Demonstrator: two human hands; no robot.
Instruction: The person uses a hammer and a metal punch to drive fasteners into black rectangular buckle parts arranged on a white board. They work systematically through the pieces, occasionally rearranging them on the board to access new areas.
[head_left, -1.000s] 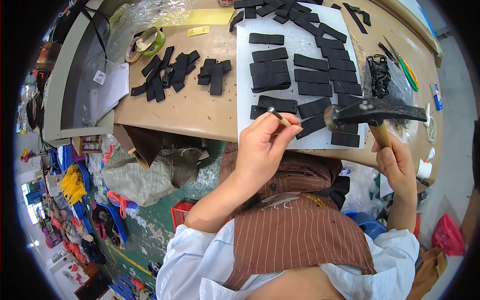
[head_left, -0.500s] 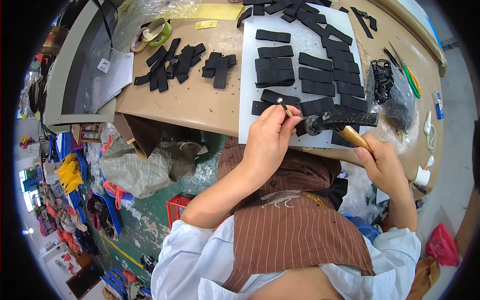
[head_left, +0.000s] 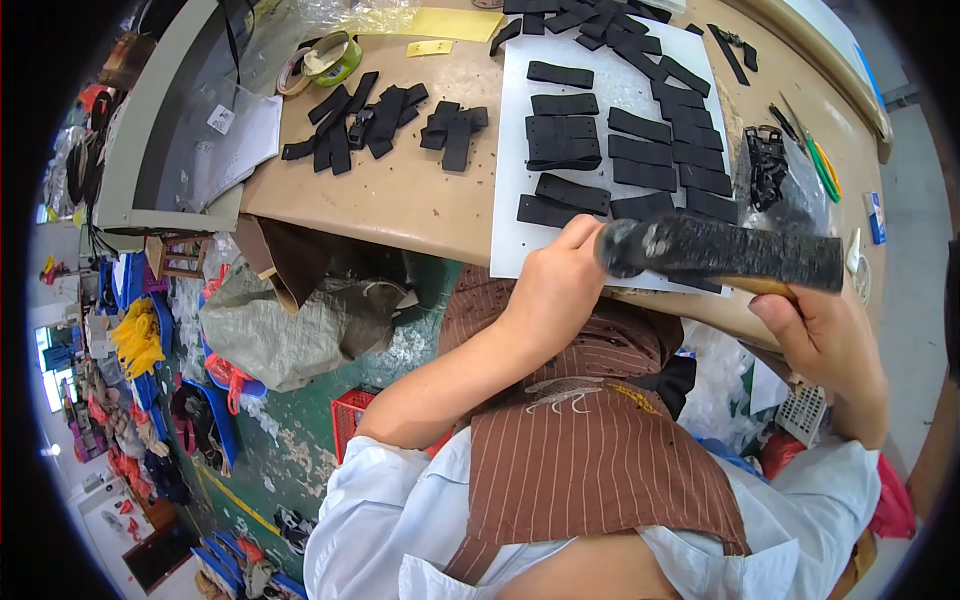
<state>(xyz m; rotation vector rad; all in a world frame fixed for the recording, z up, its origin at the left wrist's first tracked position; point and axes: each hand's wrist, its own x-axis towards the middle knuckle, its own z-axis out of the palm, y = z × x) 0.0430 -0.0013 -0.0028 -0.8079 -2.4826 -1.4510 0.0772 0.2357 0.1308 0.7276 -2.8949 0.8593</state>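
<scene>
My right hand [head_left: 835, 335] is wrapped round the wooden handle of a hammer [head_left: 745, 255]. The hammer's dark, worn head is raised above the front of the white board [head_left: 510, 120] and covers part of my left hand [head_left: 555, 285]. That left hand is closed at the board's near edge; the thin metal punch seen in its fingers a moment ago is now hidden behind the hammer head. Short black webbing strips [head_left: 572, 194] lie just beyond my left fingers, some with small holes. A neat stack of strips [head_left: 562, 142] sits farther up the board.
Loose black straps with a buckle [head_left: 375, 120] lie left of the board, near a green tape roll [head_left: 335, 60]. At the right are black buckles in a plastic bag [head_left: 765, 165] and green-and-orange-handled pliers [head_left: 826, 170]. A grey box [head_left: 160, 120] stands at the table's left end.
The hammer has risen toward the camera and swung right with my right hand. My left hand has stayed near the same strips, and its punch has gone from sight behind the hammer head.
</scene>
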